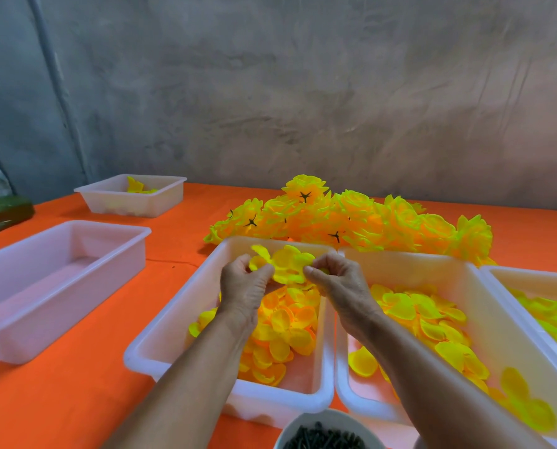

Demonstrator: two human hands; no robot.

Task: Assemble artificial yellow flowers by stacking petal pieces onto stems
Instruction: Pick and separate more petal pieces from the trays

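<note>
Both hands meet over the middle white tray [173, 322], which holds loose yellow petals [285, 332]. My left hand [243, 286] pinches one side of a yellow petal piece [286, 264] and my right hand [335, 280] pinches its other side, holding it above the tray. No stem shows between the fingers. A second tray [484, 306] to the right holds larger petals [429, 319]. A pile of finished yellow flowers [351, 222] lies on the orange table behind the trays. A white bowl of dark stems [325, 439] sits at the bottom edge.
An empty white tray [17, 264] stands at the left. A smaller tray [131, 196] with a few petals sits at the back left. A third petal tray [549, 312] is cut off at the right. A green object [1, 215] lies at the far left. A grey wall rises behind the table.
</note>
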